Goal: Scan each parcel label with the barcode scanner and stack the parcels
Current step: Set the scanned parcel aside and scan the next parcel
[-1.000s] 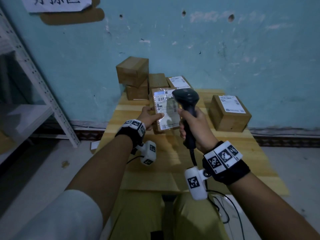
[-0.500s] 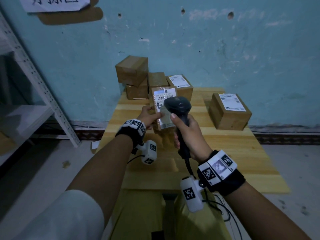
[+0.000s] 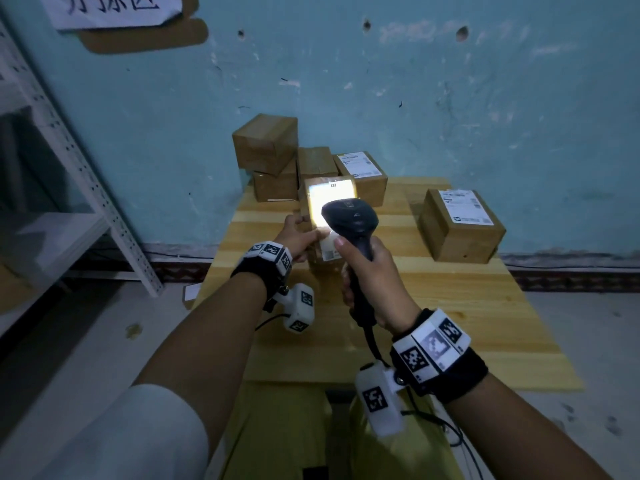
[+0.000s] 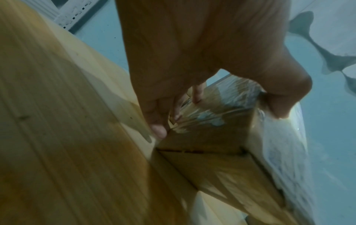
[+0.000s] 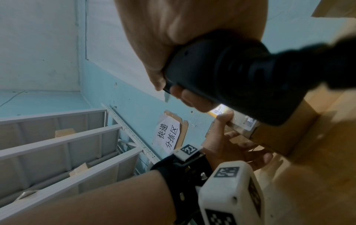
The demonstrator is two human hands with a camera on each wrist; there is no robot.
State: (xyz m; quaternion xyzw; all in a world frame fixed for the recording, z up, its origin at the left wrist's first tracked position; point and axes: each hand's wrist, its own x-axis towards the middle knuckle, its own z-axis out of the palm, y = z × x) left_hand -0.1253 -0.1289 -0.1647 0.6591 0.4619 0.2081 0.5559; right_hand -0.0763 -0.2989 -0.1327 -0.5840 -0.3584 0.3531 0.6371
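Observation:
A taped cardboard parcel (image 3: 313,216) stands tilted up on the wooden table (image 3: 467,306), its white label facing me and lit bright by scanner light. My left hand (image 3: 298,233) grips its left edge, thumb on the label side and fingers behind; the left wrist view shows this parcel (image 4: 212,137) under my left hand (image 4: 192,76). My right hand (image 3: 370,278) holds the black barcode scanner (image 3: 349,220) by its handle, head aimed at the label from close range. In the right wrist view the scanner (image 5: 240,76) fills the centre, with the parcel (image 5: 279,137) behind.
Stacked cardboard boxes (image 3: 266,150) stand at the table's back left against the blue wall, with a labelled box (image 3: 360,174) beside them. Another labelled box (image 3: 460,223) sits at the right. A white metal shelf (image 3: 86,174) stands left of the table. The scanner cable (image 3: 377,344) hangs down.
The scanner has moved left and in front of the parcel's label, and its light now shines bright on the label. My left hand keeps holding the parcel in place.

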